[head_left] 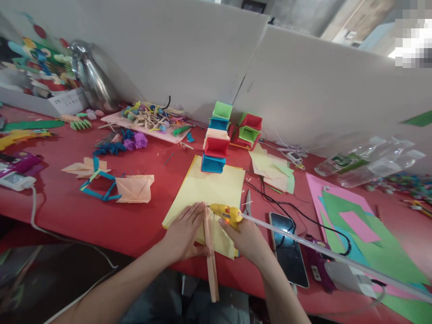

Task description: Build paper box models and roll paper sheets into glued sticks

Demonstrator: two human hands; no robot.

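Observation:
My right hand (248, 236) grips a yellow glue gun (227, 212) with a long clear glue stick (303, 243) running back to the right; its nozzle touches the top end of a folded peach paper strip (211, 261). My left hand (185, 231) lies with fingers stretched out beside the strip, its thumb pressing the strip down on a stack of yellow paper sheets (209, 191). The strip's lower end sticks out past the front edge of the red table (84, 211).
A stack of coloured paper boxes (216, 139) stands behind the yellow sheets, more boxes (249, 128) to its right. A phone (288, 247), scissors (248, 203), black cable, green and pink sheets (354, 225) and plastic bottles (364, 162) lie right. Folded paper shapes (111, 184) lie left.

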